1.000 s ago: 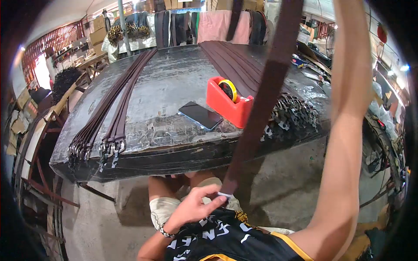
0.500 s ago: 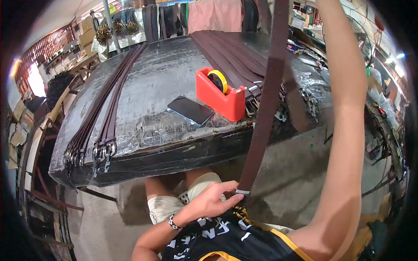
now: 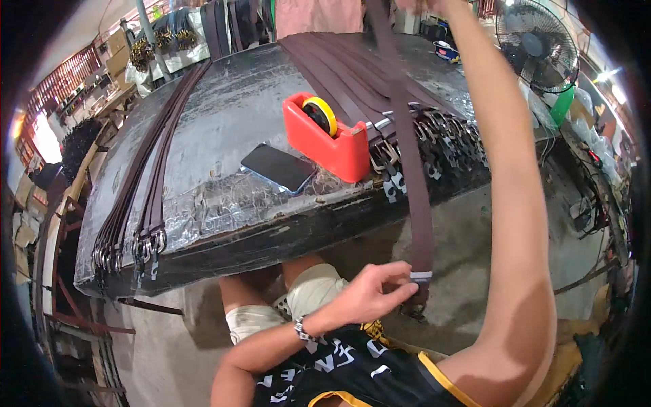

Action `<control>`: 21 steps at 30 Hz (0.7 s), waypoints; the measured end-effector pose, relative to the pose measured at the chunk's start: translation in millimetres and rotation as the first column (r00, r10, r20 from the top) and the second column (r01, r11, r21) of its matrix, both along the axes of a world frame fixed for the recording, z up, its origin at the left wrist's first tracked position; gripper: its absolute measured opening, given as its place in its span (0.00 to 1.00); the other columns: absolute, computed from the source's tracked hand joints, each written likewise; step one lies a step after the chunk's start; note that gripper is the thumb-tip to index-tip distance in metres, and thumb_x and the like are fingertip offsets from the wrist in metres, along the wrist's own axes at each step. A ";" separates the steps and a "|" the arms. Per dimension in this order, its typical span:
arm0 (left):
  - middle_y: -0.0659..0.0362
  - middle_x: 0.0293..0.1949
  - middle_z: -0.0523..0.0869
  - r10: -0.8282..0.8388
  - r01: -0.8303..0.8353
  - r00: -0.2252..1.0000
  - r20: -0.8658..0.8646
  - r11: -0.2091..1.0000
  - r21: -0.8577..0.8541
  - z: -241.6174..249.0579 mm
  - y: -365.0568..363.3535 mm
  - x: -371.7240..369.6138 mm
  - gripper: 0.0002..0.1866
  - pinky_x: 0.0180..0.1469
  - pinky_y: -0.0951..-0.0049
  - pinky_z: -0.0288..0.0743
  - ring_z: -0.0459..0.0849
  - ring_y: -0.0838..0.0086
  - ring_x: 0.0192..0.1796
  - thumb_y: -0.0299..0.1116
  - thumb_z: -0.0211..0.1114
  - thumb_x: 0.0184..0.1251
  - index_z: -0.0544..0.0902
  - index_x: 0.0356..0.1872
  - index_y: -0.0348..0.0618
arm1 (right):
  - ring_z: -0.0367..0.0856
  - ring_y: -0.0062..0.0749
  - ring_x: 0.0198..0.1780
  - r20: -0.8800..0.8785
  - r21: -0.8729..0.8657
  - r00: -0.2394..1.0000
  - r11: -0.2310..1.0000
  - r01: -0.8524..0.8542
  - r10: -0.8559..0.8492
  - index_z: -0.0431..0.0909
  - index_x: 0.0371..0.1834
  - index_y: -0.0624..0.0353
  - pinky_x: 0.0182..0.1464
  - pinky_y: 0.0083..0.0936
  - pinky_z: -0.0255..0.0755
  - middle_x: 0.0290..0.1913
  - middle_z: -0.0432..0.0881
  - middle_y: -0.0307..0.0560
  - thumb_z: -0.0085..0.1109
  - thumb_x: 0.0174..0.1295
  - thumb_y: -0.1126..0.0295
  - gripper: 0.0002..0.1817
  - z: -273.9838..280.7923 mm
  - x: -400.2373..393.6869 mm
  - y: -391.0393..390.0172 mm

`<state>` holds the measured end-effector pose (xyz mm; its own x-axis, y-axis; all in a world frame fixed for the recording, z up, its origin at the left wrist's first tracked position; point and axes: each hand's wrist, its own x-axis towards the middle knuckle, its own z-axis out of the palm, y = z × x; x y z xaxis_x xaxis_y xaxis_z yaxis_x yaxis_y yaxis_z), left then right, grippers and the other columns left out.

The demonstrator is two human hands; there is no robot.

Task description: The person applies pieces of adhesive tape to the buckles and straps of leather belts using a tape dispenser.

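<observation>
A long dark brown belt (image 3: 411,169) hangs in front of me, from the top edge of the view down to my lap. Near its lower end, a white band (image 3: 420,276) crosses it. My left hand (image 3: 380,293) pinches the belt's edge at that band with thumb and forefinger. High up, my right hand (image 3: 428,5) is blurred and partly cut off by the top edge, close to the belt's upper stretch. Whether its fingers hold the belt cannot be made out. Behind the belt, more brown belts (image 3: 332,71) lie on the table, their metal buckles (image 3: 441,139) bunched at the front edge.
On the dark, film-covered table (image 3: 224,122) stand a red tape dispenser (image 3: 332,146) with a yellow-cored roll and a phone (image 3: 278,167) beside it. Another bundle of belts (image 3: 159,149) lies at the left. A fan (image 3: 536,44) stands at the back right.
My left hand has moved right with the belt's lower end. My right hand has shifted left and now shows partly at the top. The view has turned slightly, revealing more buckles and the fan.
</observation>
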<state>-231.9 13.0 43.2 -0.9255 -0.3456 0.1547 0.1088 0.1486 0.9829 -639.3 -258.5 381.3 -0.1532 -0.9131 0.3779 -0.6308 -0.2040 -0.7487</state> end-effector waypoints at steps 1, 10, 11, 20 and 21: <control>0.68 0.26 0.74 -0.005 0.005 1.000 0.002 1.000 0.007 -1.3 3.5 -3.1 0.12 0.32 0.76 0.65 0.66 0.87 0.33 0.34 0.66 0.77 0.77 0.39 0.34 | 0.78 0.35 0.18 -0.386 0.200 0.904 0.939 0.278 -0.185 0.81 0.32 0.54 0.20 0.34 0.72 0.25 0.83 0.45 0.58 0.71 0.49 0.20 -19.0 4.6 9.4; 0.68 0.28 0.80 0.012 -0.010 1.000 -0.024 0.994 0.112 13.7 10.9 -30.4 0.10 0.34 0.78 0.70 0.71 0.88 0.34 0.31 0.66 0.76 0.79 0.39 0.34 | 0.82 0.19 0.29 -0.088 0.280 0.993 0.955 0.101 -0.079 0.83 0.53 0.71 0.33 0.24 0.74 0.25 0.84 0.44 0.68 0.68 0.56 0.25 -211.3 148.7 325.6; 0.68 0.28 0.81 0.012 -0.009 1.000 -0.024 0.992 0.127 12.8 12.9 -33.0 0.09 0.35 0.78 0.70 0.72 0.89 0.34 0.31 0.66 0.76 0.79 0.40 0.34 | 0.82 0.19 0.28 -0.003 0.303 0.994 0.947 0.109 -0.113 0.80 0.58 0.74 0.32 0.24 0.75 0.26 0.85 0.45 0.68 0.68 0.56 0.28 -215.2 155.4 344.1; 0.63 0.38 0.89 0.049 -0.046 0.998 -0.032 0.995 0.093 38.2 9.8 -56.4 0.13 0.36 0.80 0.73 0.78 0.89 0.40 0.30 0.66 0.77 0.80 0.52 0.31 | 0.76 0.13 0.40 0.192 0.234 0.976 0.971 0.054 -0.101 0.66 0.77 0.68 0.40 0.14 0.73 0.44 0.83 0.36 0.71 0.61 0.77 0.39 -208.7 199.9 367.7; 0.55 0.48 0.90 0.014 -0.013 1.000 -0.007 0.995 0.099 46.0 6.5 -55.7 0.18 0.46 0.77 0.79 0.84 0.83 0.46 0.32 0.65 0.77 0.78 0.61 0.30 | 0.79 0.16 0.42 0.156 0.154 0.983 0.986 0.070 -0.094 0.67 0.75 0.70 0.43 0.20 0.75 0.44 0.85 0.42 0.69 0.61 0.76 0.37 -207.9 200.4 364.7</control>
